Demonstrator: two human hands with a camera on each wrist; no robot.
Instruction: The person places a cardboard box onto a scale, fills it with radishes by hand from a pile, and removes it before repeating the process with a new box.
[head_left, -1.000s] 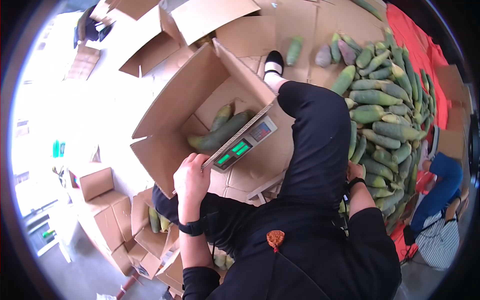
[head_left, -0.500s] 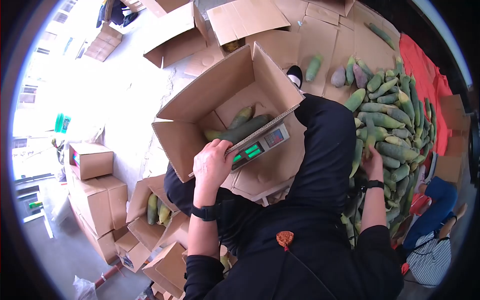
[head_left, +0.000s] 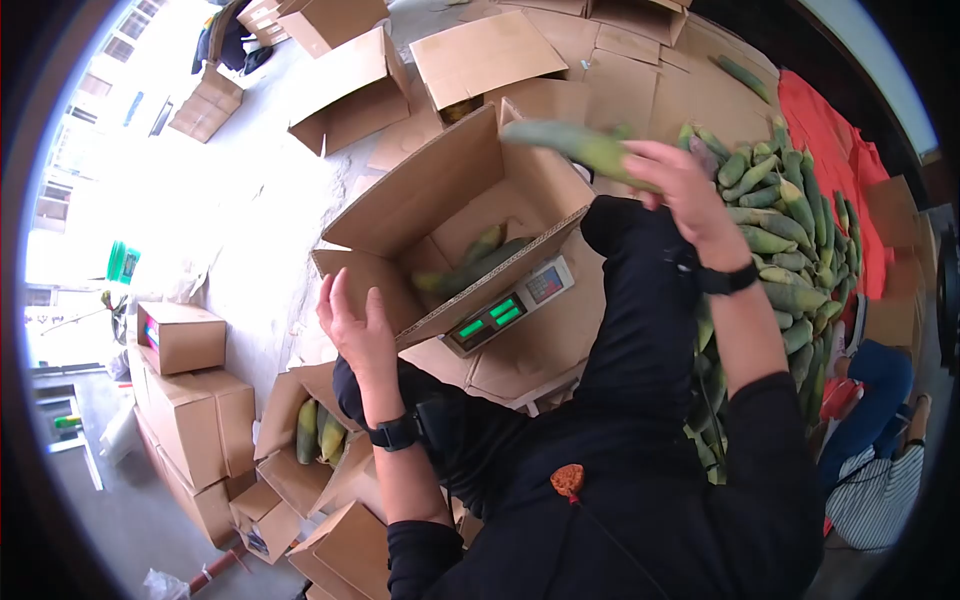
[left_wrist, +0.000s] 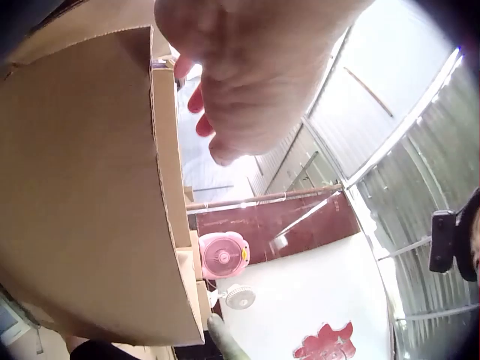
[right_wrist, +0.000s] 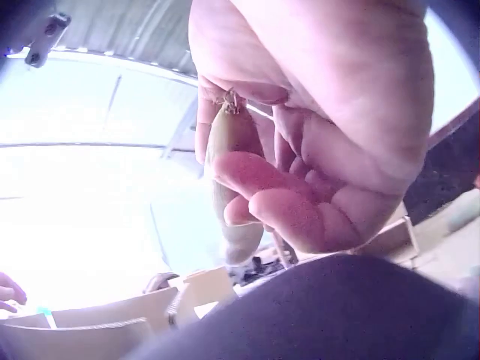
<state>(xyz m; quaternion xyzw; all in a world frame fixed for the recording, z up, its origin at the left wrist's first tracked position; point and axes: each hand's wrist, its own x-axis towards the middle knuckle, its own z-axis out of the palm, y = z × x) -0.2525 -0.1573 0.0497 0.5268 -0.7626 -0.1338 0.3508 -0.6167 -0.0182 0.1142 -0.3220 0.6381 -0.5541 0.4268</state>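
Observation:
A long green radish (head_left: 565, 142) with a paler tip is gripped at one end by my right hand (head_left: 685, 190), raised over the right rim of an open cardboard box (head_left: 390, 205). In the right wrist view the fingers curl round this radish (right_wrist: 244, 244) near its root end. Inside the box lie green radishes (head_left: 485, 268), partly shaded. My left hand (head_left: 362, 335) is at the near left corner of the box, fingers spread and holding nothing. Against the box's near side is a scale (head_left: 490, 320) with a lit green display.
A large pile of green radishes (head_left: 790, 240) lies on the right beside a red cloth (head_left: 825, 150). More cardboard boxes (head_left: 205, 405) stand on the left, and one (head_left: 355, 85) behind. A smaller box (head_left: 290, 440) near my left knee holds several radishes. Another person's leg (head_left: 870, 395) is at far right.
My right hand has taken a radish from the pile and swung it up and left toward the box. The left hand has let go of the box rim and spread its fingers.

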